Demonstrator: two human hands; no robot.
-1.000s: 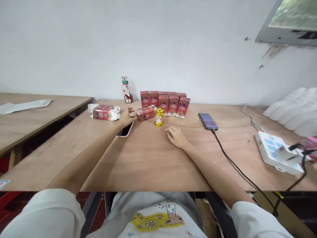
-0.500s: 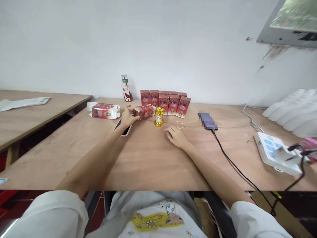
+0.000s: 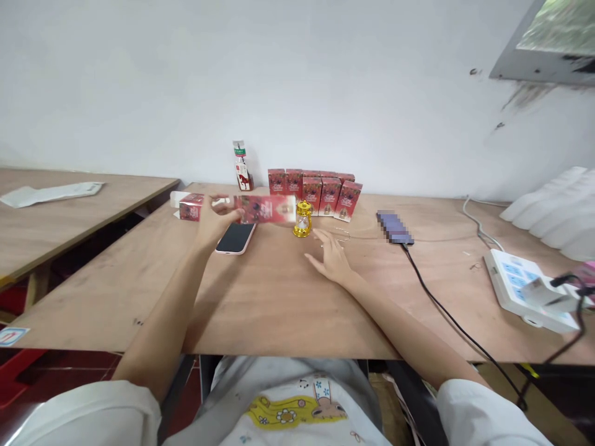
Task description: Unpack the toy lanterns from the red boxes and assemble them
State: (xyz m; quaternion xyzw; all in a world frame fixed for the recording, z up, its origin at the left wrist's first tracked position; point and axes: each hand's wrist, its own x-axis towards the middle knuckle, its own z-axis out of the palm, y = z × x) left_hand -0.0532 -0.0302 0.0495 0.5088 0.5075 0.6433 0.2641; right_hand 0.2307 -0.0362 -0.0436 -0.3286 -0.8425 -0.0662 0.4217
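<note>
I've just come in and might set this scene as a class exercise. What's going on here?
The person's left-hand grip holds a red box, slightly blurred and apparently off the table. The open right-hand grip is beside a small gold lantern; whether they touch is unclear. More red boxes stand grouped near the wall, and a pink-edged phone lies on the table.

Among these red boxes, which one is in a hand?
The red box gripped by the left hand, long side level. The standing boxes are grouped near the wall; the box with open flaps lies partly hidden behind that hand.
</note>
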